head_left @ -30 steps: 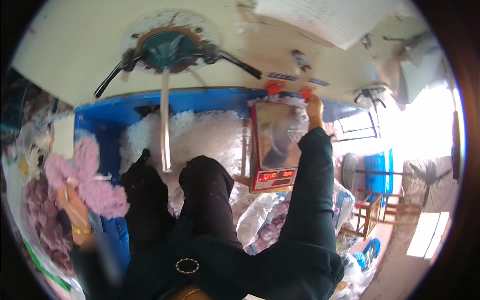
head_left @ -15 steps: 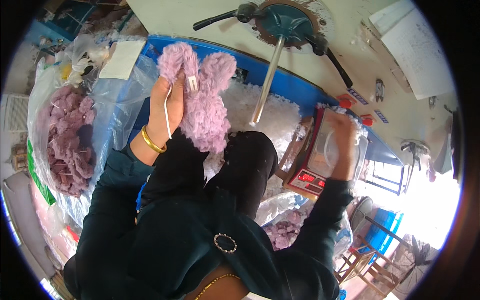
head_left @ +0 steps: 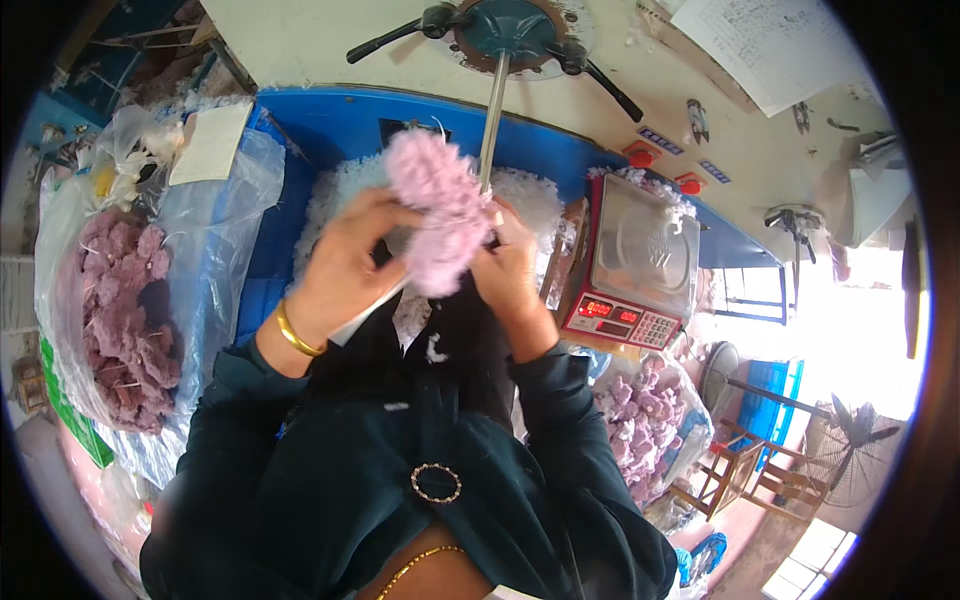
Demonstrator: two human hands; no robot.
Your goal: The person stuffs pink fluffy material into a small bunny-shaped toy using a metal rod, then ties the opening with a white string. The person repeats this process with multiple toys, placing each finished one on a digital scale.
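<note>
Both of your hands are up in front of you, over the near edge of the blue bin (head_left: 330,130). Your left hand (head_left: 345,265) is closed around the left and lower side of the pink fluffy toy skin (head_left: 440,215), fingers curled into the pile. Your right hand (head_left: 510,265) grips its right side, fingers bent, thumb pressed against the fabric. The toy skin sits between the two hands, its upper end standing free above them and just beside the metal filling tube (head_left: 492,115), which runs from the far teal machine head (head_left: 515,25) towards you. Whether the skin touches the tube cannot be told.

A gold bangle (head_left: 295,335) sits on your left wrist. White stuffing (head_left: 335,195) fills the bin behind the hands. Right of your right hand, the red weighing scale (head_left: 630,265) has an empty steel pan and a lit display. On your far left, a clear plastic bag (head_left: 125,300) holds more purple-pink skins; a second bag of them (head_left: 645,415) lies near right, below the scale. A sheet of paper (head_left: 775,50) hangs on the far wall, upper right.
</note>
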